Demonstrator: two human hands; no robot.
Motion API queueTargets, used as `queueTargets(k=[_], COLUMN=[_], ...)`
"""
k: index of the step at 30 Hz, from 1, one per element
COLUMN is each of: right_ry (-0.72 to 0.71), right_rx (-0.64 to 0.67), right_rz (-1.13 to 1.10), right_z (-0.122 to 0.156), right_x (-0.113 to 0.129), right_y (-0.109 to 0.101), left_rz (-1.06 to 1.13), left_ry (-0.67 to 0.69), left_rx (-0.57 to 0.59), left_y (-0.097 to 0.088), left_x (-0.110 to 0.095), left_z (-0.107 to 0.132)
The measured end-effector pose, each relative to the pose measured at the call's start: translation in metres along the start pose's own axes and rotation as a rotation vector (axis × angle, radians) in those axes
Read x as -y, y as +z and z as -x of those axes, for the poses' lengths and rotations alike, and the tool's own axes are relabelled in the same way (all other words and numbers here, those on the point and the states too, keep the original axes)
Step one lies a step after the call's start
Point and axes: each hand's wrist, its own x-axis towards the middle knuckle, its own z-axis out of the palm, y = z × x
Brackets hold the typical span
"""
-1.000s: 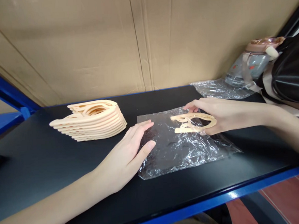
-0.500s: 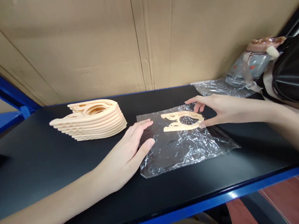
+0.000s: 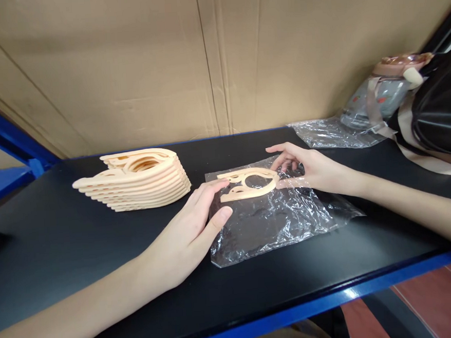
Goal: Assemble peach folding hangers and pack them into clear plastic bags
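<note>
A flat peach plastic piece (image 3: 247, 184) with cut-outs lies at the left part of a crinkled clear plastic bag (image 3: 279, 222) on the black shelf top (image 3: 79, 241). My right hand (image 3: 310, 168) rests on the bag, its fingertips closed on the piece's right end. Whether the piece is inside the bag or on top I cannot tell. My left hand (image 3: 183, 233) lies flat with fingers stretched out, pressing the bag's left edge, its fingertips touching the piece's left end. A stack (image 3: 137, 179) of several like pieces stands to the left, apart from both hands.
A cardboard wall (image 3: 202, 62) closes the back. At the far right lie another clear bag (image 3: 331, 133), a capped bottle (image 3: 386, 91) on its side and a black bag (image 3: 441, 107). The shelf's blue front edge (image 3: 297, 313) runs close below my arms.
My right hand has slid the peach piece leftward across the bag until it meets my left fingertips. My left hand has stayed on the bag's left edge.
</note>
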Motion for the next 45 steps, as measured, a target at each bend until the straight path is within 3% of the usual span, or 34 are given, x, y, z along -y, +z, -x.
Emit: queueTargets(k=[22, 29, 45], right_ry=[-0.043, -0.121, -0.103], right_rx=[-0.04, 0.071, -0.017], right_rz=[0.023, 0.01, -0.009], right_z=[0.003, -0.002, -0.006], right_x=[0.006, 0.002, 0.006], right_y=[0.01, 0.017, 0.022], left_rz=[0.157, 0.185, 0.137], left_ry=[-0.014, -0.018, -0.034], left_rx=[0.003, -0.033, -0.014], left_y=[-0.002, 0.002, 0.001], left_x=[-0.005, -0.006, -0.005], left_z=[-0.002, -0.003, -0.003])
